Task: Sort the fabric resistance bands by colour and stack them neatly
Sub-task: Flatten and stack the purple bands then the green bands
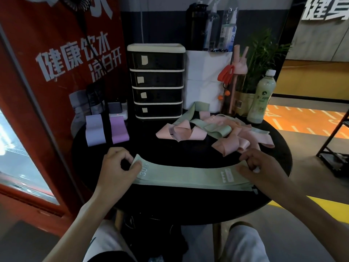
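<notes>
Head view: a green band (185, 174) lies flat across the lower centre of the frame on the dark surface (170, 150), apparently on top of others of the same colour. The left hand (119, 167) pinches its left end between thumb and curled fingers. The right hand (264, 167) grips the right end likewise, both wrists low. Recommended: draw it taut, square its edges to the layer below, then release. Unsorted pink and green bands (217, 129) lie heaped centre right, and two purple bands (119, 130) lie centre left.

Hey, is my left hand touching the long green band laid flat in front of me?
Touching. The head view shows the left hand pinching the left end of the green band, thumb on top beside the 30 LB print.
</notes>
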{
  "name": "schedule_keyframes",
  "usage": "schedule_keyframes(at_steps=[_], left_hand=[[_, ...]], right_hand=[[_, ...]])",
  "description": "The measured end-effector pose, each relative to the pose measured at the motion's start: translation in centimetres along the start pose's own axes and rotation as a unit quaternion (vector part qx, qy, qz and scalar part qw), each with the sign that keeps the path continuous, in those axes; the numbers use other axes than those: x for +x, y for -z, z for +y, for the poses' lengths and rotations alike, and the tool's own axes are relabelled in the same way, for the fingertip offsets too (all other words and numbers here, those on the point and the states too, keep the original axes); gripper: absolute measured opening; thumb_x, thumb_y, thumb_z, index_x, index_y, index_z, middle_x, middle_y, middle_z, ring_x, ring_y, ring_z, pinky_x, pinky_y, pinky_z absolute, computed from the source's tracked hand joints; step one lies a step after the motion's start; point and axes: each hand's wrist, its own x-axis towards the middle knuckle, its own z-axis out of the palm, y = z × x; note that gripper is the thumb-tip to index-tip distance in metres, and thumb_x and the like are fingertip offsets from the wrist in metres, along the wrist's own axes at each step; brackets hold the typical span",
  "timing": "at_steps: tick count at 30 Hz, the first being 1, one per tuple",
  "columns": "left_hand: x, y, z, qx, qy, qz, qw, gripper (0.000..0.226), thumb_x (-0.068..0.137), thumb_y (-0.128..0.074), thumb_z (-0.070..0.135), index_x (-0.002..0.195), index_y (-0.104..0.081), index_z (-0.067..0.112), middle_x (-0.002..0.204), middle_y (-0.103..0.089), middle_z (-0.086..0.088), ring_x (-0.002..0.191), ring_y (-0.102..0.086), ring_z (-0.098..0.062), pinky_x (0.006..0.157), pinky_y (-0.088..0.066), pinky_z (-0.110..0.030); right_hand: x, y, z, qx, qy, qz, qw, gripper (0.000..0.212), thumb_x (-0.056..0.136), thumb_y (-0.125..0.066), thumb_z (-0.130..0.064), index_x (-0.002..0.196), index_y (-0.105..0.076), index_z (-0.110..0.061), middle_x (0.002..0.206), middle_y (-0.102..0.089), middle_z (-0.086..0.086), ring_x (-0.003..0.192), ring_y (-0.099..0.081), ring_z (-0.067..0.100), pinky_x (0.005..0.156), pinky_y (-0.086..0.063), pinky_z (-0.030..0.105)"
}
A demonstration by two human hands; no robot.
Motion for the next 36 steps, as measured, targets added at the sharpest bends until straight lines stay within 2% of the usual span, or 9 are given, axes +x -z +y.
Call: schedule_keyframes(at_steps=[5,8,13,17,21,24,27,30,36], left_hand=[[0.0,-0.2,-0.3,0.005,0.006,-0.014,1.000,0.024,0.080,-0.076,0.013,0.068,-0.056,0.016,0.102,-0.051,0.008,0.100,-0.053,-0.016,0.083,-0.038,-0.027],[0.1,-0.2,-0.4,0.014,0.002,-0.019,1.000,0.024,0.080,-0.076,0.012,0.071,-0.055,0.018,0.101,-0.052,0.006,0.099,-0.054,-0.018,0.081,-0.038,-0.028],[-0.2,-0.1,-0.1,-0.007,0.012,-0.036,0.999,0.022,0.084,-0.074,0.023,0.097,-0.057,0.027,0.109,-0.055,0.007,0.108,-0.053,-0.014,0.089,-0.042,-0.029],[-0.2,0.2,1.3,0.099,-0.174,-0.048,0.978,0.031,0.080,-0.061,0.054,0.102,-0.065,0.033,0.115,-0.058,0.019,0.115,-0.052,-0.006,0.102,-0.033,-0.037],[0.2,-0.5,3.6,0.163,-0.270,-0.185,0.931,0.051,0.081,-0.048,0.072,0.110,-0.069,0.036,0.123,-0.056,0.023,0.122,-0.044,0.006,0.118,-0.015,-0.033],[0.3,-1.6,4.5,0.170,-0.245,-0.277,0.913,0.056,0.079,-0.050,0.076,0.123,-0.062,0.043,0.129,-0.051,0.028,0.125,-0.039,0.003,0.114,-0.022,-0.031],[0.4,-2.0,5.1,0.200,-0.227,-0.299,0.905,0.045,0.085,-0.062,0.062,0.126,-0.060,0.044,0.130,-0.049,0.029,0.117,-0.038,-0.005,0.096,-0.026,-0.022],[0.6,-1.9,5.3,0.215,-0.229,-0.315,0.895,0.040,0.088,-0.063,0.057,0.126,-0.059,0.044,0.131,-0.049,0.027,0.112,-0.043,-0.004,0.096,-0.031,-0.025],[0.8,-2.0,6.3,0.211,-0.241,-0.342,0.883,0.043,0.090,-0.064,0.052,0.130,-0.055,0.041,0.130,-0.045,0.026,0.099,-0.031,0.009,0.087,-0.021,-0.007]], right_hand=[[-0.1,-0.1,0.0,-0.017,0.002,0.011,1.000,0.013,0.085,-0.069,-0.012,0.089,-0.061,-0.022,0.059,-0.047,0.005,0.055,-0.047,0.012,0.055,-0.036,0.016],[0.0,-0.1,0.2,-0.028,-0.010,0.014,0.999,0.017,0.085,-0.070,-0.014,0.092,-0.060,-0.027,0.063,-0.049,0.004,0.064,-0.052,0.020,0.062,-0.045,0.039],[-0.2,-0.2,0.3,-0.057,0.020,0.015,0.998,0.018,0.085,-0.068,-0.020,0.091,-0.060,-0.035,0.089,-0.053,-0.012,0.092,-0.049,0.020,0.079,-0.046,0.050],[-0.6,0.4,0.4,-0.026,0.075,-0.055,0.995,0.026,0.073,-0.054,-0.059,0.096,-0.061,-0.048,0.118,-0.051,-0.030,0.123,-0.039,0.007,0.099,-0.038,0.050],[-0.5,0.2,1.6,-0.050,0.095,-0.131,0.986,0.046,0.066,-0.061,-0.070,0.109,-0.054,-0.057,0.124,-0.046,-0.036,0.126,-0.032,-0.008,0.105,-0.034,0.043],[-0.5,-0.1,2.2,-0.016,0.101,-0.135,0.986,0.032,0.071,-0.067,-0.062,0.099,-0.064,-0.047,0.118,-0.052,-0.030,0.117,-0.048,-0.003,0.096,-0.045,0.036],[-0.6,-0.1,2.2,0.014,0.111,-0.138,0.984,0.024,0.073,-0.069,-0.046,0.096,-0.066,-0.040,0.112,-0.057,-0.021,0.110,-0.054,0.000,0.088,-0.047,0.021],[-0.5,0.0,2.2,0.023,0.109,-0.136,0.984,0.024,0.072,-0.070,-0.044,0.094,-0.065,-0.039,0.112,-0.058,-0.016,0.107,-0.055,0.000,0.083,-0.045,0.011],[-0.3,-0.1,2.6,0.025,0.114,-0.140,0.983,0.024,0.076,-0.078,-0.026,0.095,-0.066,-0.034,0.109,-0.058,-0.020,0.105,-0.056,0.002,0.079,-0.043,0.008]])
